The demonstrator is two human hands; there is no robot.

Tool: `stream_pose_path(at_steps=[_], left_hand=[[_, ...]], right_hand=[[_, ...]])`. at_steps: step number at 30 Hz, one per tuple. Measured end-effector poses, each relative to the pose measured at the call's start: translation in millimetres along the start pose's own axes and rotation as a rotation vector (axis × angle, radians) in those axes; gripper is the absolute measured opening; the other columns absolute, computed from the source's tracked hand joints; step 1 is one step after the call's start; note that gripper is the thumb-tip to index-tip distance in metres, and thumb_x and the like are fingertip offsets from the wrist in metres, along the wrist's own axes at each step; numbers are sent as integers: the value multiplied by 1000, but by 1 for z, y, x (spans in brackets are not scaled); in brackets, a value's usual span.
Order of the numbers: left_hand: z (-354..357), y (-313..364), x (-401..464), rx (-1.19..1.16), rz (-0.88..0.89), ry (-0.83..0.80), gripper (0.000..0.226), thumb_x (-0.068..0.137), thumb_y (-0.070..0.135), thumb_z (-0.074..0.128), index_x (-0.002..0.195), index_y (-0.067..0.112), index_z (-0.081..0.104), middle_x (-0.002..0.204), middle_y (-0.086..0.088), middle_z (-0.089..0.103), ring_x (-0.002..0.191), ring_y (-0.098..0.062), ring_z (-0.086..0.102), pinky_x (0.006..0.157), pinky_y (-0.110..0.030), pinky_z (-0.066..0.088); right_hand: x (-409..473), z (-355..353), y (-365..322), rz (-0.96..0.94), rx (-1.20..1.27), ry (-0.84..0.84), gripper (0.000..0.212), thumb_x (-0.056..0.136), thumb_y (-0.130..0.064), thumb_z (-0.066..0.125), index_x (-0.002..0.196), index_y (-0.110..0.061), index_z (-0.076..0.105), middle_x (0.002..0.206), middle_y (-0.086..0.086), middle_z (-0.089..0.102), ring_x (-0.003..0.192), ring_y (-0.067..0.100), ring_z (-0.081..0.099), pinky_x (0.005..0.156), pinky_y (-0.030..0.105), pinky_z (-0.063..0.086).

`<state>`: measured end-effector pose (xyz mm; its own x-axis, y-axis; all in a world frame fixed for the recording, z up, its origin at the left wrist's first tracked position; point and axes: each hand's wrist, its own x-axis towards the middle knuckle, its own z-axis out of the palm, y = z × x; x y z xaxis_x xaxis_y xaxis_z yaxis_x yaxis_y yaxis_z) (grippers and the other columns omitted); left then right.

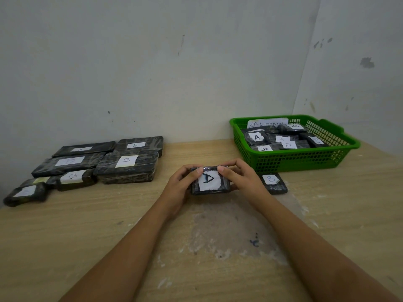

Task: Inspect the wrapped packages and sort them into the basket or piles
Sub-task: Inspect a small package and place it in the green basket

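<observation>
I hold a small black wrapped package [209, 181] with a white label marked A, turned sideways, at the middle of the wooden table. My left hand [182, 184] grips its left end and my right hand [239, 177] grips its right end, thumbs on top. A green plastic basket [305, 158] at the back right holds several black packages labelled A and a paper sign. A single package labelled B [273, 183] lies on the table just right of my right hand. At the left, a pile of black packages [126, 166] with A and B labels lies on the table.
The table [87, 232] meets a white wall behind and a corner at the right. A worn, whitish patch [229, 232] marks the tabletop between my forearms. The small packages at the far left [26, 196] sit near the table's left edge.
</observation>
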<state>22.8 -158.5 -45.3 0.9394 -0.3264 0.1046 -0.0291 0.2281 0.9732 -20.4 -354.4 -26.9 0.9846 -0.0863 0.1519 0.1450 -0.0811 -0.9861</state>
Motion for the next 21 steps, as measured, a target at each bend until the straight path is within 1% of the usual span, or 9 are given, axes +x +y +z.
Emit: stream_pose_path(at_steps=[2, 4, 7, 10, 12, 15, 17, 19, 21], left_hand=[[0, 1, 0, 21, 6, -12, 36, 87, 29, 79, 116, 9, 70, 123, -22, 70, 110, -31, 68, 100, -48, 53], [1, 2, -1, 50, 4, -21, 36, 86, 32, 76, 115, 12, 70, 120, -19, 70, 110, -30, 69, 96, -46, 55], [2, 2, -2, 79, 18, -24, 35, 86, 33, 79, 115, 15, 70, 117, -13, 73, 108, -27, 70, 91, -40, 57], [1, 0, -1, 88, 41, -26, 40, 82, 35, 81, 115, 14, 71, 117, -14, 73, 109, -27, 70, 95, -42, 57], [1, 0, 0, 90, 48, -12, 44, 79, 36, 84, 114, 13, 72, 115, -15, 74, 107, -28, 71, 96, -44, 56], [1, 2, 2, 62, 50, 28, 41, 79, 31, 79, 113, 9, 72, 114, -17, 74, 106, -31, 71, 98, -47, 55], [2, 4, 2, 18, 31, 42, 42, 79, 30, 78, 114, 7, 71, 115, -20, 74, 105, -33, 71, 100, -50, 55], [2, 4, 1, 29, 25, 43, 43, 80, 31, 78, 116, 8, 71, 114, -19, 74, 106, -35, 72, 99, -50, 56], [2, 5, 0, 32, 9, 28, 43, 82, 32, 77, 118, 9, 70, 115, -17, 74, 109, -37, 71, 98, -50, 56]], right_hand=[[-2, 2, -1, -3, -17, 23, 43, 75, -48, 81, 99, -16, 66, 92, 4, 76, 92, 25, 75, 79, 47, 61], [-3, 3, -2, -18, -15, 44, 51, 67, -50, 83, 97, -14, 66, 86, 3, 75, 91, 27, 75, 81, 49, 60], [-2, 1, -3, -36, 10, 45, 48, 67, -46, 85, 95, -11, 65, 87, 10, 74, 89, 29, 75, 84, 54, 60], [-2, 0, 0, -30, -13, 32, 49, 67, -52, 84, 95, -15, 66, 91, 11, 76, 92, 32, 75, 87, 59, 59], [-2, 0, 0, -19, -41, 12, 50, 69, -54, 83, 98, -17, 65, 96, 11, 76, 94, 30, 75, 88, 58, 58], [-2, 1, -1, 1, -36, -34, 45, 79, -39, 83, 110, -14, 62, 108, 10, 73, 99, 24, 74, 88, 52, 60], [-2, 1, -2, 6, -44, -63, 44, 82, -31, 83, 115, -14, 60, 114, 8, 71, 102, 24, 73, 86, 51, 61], [-2, 0, -1, 1, -32, -54, 45, 79, -31, 84, 114, -14, 61, 112, 10, 72, 101, 29, 73, 84, 54, 61], [0, -1, 1, -4, -15, -28, 44, 80, -28, 85, 112, -10, 62, 108, 13, 74, 98, 33, 73, 80, 52, 61]])
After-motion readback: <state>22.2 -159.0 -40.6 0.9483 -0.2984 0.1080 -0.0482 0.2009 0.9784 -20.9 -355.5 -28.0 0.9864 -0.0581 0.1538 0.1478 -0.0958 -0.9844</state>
